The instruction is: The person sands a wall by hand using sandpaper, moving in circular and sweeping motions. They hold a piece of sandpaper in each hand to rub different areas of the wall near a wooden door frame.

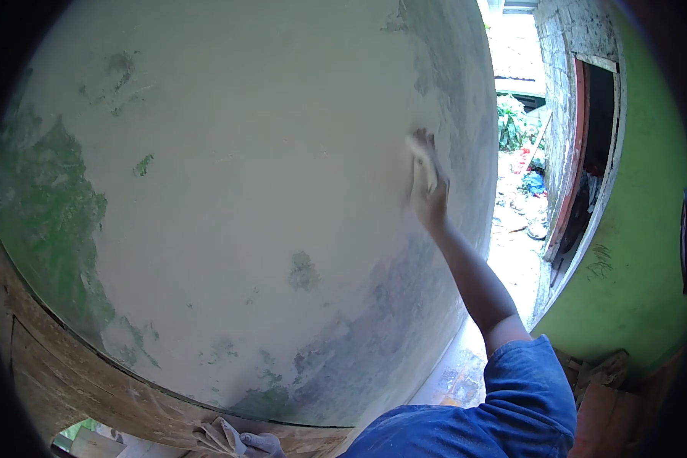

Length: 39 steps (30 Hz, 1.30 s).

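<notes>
My right hand (432, 183) reaches up at arm's length to the pale, patchy wall (244, 153). Under its fingers a piece of sandpaper (420, 146), light and dusty, lies against the plaster. Much of the wall has a whitish coat, with green paint showing through at the left and grey patches along the right and lower edge. Low in the view, close to the wall's bottom edge, my dusty left hand (262, 444) is closed on a folded grey-brown sheet (220, 437), whose creased flaps stick out to the left.
Brown wooden boards (76, 374) run below the wall on the left. Beyond its right edge a bright opening shows plants (511, 122) and scattered rubbish outside. Farther right are a door frame (576, 160), a green wall (641, 214) and stacked wood pieces (603, 374).
</notes>
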Available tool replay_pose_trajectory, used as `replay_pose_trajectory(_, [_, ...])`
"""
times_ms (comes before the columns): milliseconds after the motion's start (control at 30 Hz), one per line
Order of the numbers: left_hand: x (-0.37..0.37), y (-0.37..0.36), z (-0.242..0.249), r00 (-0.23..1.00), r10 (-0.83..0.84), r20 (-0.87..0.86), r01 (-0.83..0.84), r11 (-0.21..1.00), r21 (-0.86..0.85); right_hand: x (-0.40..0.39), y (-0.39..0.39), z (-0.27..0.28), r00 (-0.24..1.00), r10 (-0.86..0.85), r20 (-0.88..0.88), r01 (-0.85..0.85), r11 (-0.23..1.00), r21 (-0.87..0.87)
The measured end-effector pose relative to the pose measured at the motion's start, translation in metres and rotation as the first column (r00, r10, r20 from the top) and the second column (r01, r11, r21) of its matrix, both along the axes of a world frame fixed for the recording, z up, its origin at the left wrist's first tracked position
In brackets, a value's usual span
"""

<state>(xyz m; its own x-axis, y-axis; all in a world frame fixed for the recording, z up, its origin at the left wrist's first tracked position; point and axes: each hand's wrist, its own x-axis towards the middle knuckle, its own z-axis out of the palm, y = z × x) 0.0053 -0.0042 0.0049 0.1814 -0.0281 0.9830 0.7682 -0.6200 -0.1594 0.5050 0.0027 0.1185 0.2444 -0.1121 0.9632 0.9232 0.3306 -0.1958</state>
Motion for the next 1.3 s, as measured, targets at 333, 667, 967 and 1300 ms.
replay_pose_trajectory(333, [0.003,0.0,0.001,0.996,0.079,0.03,-0.079,0.997,0.014,-0.052,0.003,-0.018,1.0,0.011,-0.019,-0.013,0.993,-0.114])
replay_pose_trajectory(667, [-0.005,0.002,-0.008,0.995,0.096,0.02,-0.096,0.995,-0.016,-0.048,0.027,0.015,0.954,0.228,-0.196,-0.24,0.97,-0.038])
replay_pose_trajectory(967, [0.003,-0.003,0.002,0.995,0.098,0.026,-0.098,0.995,-0.008,-0.004,0.014,0.007,0.998,-0.03,0.057,0.038,0.989,-0.144])
replay_pose_trajectory(1300, [-0.015,0.011,-0.018,0.998,0.043,0.035,-0.042,0.999,-0.024,-0.042,0.011,-0.004,0.92,0.179,-0.348,-0.194,0.981,-0.008])
